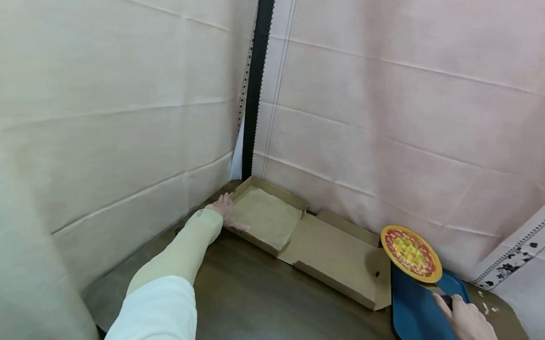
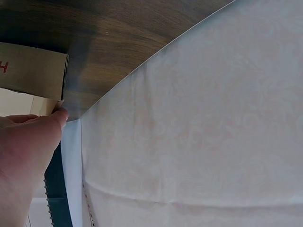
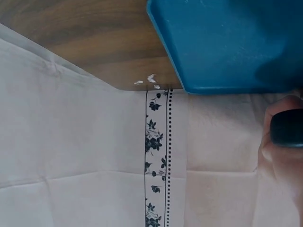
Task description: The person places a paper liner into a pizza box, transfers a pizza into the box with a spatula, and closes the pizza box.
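Observation:
At the left, an opened cardboard pizza box point(image 1: 335, 264) lies with its paper-lined half point(image 1: 268, 216) beside my left hand point(image 1: 223, 208). That hand rests on the box's left side, fingers spread and thumb lying along the near edge. A fingertip is right at the box corner in the left wrist view. My right hand point(image 1: 470, 324) grips the black handle point(image 1: 447, 300) of a server with a metal blade. Over its far end is a round pizza point(image 1: 411, 253) with an orange-yellow rim and red, yellow and green topping, tilted above a blue tray point(image 1: 414, 311).
The brown table point(image 1: 270, 303) has pale fabric curtains point(image 1: 368, 134) close along its back and left edges. A dark post point(image 1: 256, 83) stands in the corner behind the box. Small white scraps point(image 3: 151, 78) lie on the table beside the tray.

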